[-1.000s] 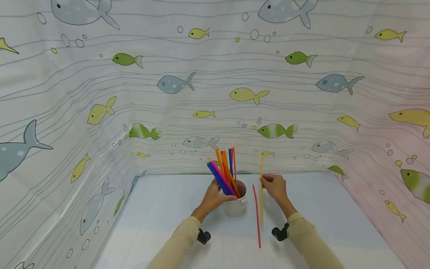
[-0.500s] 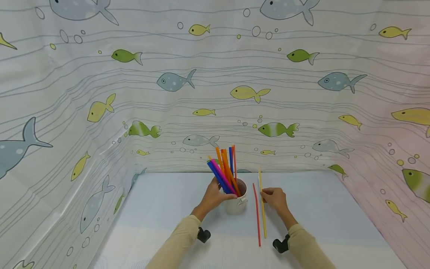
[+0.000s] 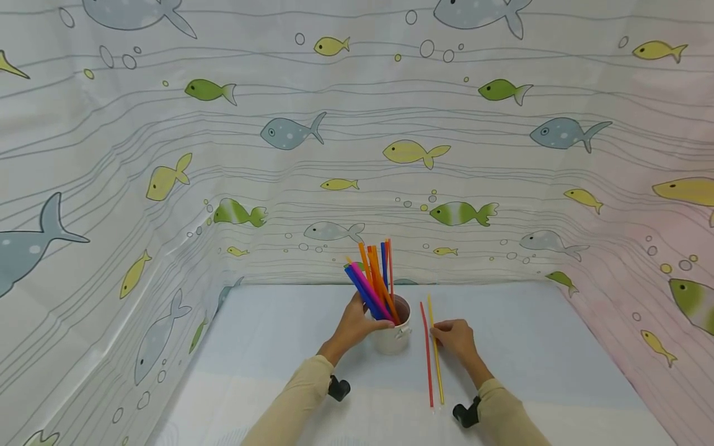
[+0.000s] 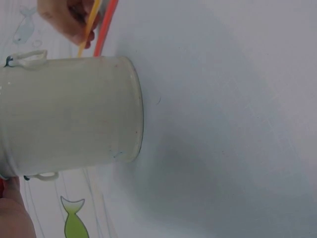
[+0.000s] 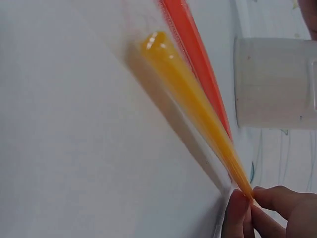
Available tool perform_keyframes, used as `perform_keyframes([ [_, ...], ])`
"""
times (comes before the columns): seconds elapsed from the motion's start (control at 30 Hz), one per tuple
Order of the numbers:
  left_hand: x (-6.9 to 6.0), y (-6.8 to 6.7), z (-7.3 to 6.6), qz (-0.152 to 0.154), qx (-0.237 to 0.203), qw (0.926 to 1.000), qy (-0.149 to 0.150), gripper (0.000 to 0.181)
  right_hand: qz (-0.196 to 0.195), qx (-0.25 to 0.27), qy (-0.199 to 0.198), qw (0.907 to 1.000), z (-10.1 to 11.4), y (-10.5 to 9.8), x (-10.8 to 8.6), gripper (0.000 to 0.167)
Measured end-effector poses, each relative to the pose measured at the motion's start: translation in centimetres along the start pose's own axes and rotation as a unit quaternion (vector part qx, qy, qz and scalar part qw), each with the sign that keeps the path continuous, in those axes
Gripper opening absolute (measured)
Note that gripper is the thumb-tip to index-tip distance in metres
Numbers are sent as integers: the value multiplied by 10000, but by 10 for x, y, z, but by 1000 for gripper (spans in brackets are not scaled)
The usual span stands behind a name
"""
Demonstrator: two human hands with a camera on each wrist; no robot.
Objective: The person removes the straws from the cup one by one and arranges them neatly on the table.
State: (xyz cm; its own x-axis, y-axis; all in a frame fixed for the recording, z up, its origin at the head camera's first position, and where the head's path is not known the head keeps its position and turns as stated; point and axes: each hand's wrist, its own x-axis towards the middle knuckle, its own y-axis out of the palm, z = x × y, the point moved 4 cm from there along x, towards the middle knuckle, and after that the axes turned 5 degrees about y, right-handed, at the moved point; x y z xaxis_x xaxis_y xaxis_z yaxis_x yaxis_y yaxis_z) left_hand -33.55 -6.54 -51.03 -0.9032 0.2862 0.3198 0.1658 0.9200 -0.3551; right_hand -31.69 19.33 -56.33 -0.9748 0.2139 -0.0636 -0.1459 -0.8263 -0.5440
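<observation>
Yellow straw (image 3: 438,368), pinched between thumb and fingers of the right hand (image 3: 457,341), right of the red straw (image 3: 427,365), near parallel, just beside it; whether its near end touches the white table (image 3: 268,353) can't tell. Red straw between it and the off-white cup (image 3: 392,342). Left hand (image 3: 351,325) grips the cup at its rim, fingers curled behind, thumb in front; can't tell if it also pinches the blue, magenta and orange straws (image 3: 378,285) leaning in the cup. Fish-print backdrop (image 3: 357,105) behind.
</observation>
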Motion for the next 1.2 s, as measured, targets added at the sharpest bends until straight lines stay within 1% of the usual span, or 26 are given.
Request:
perform_keyframes([
  [0.13,0,0,2,12,11,10000,25,93,40,-86,35,9999,-4,3,0,22],
  [0.6,0,0,1,53,17,10000,41,92,12,-208,-47,9998,-3,7,-1,21],
  [0.77,-1,0,2,31,12,10000,-5,94,44,-243,-46,9997,-3,8,-1,20],
  [1.03,1,1,0,28,-217,9998,9,93,-54,-405,-168,9990,-4,3,1,21],
  [1.2,-1,1,2,-8,-269,9995,-154,95,-55,-539,-116,9985,-1,-2,4,24],
])
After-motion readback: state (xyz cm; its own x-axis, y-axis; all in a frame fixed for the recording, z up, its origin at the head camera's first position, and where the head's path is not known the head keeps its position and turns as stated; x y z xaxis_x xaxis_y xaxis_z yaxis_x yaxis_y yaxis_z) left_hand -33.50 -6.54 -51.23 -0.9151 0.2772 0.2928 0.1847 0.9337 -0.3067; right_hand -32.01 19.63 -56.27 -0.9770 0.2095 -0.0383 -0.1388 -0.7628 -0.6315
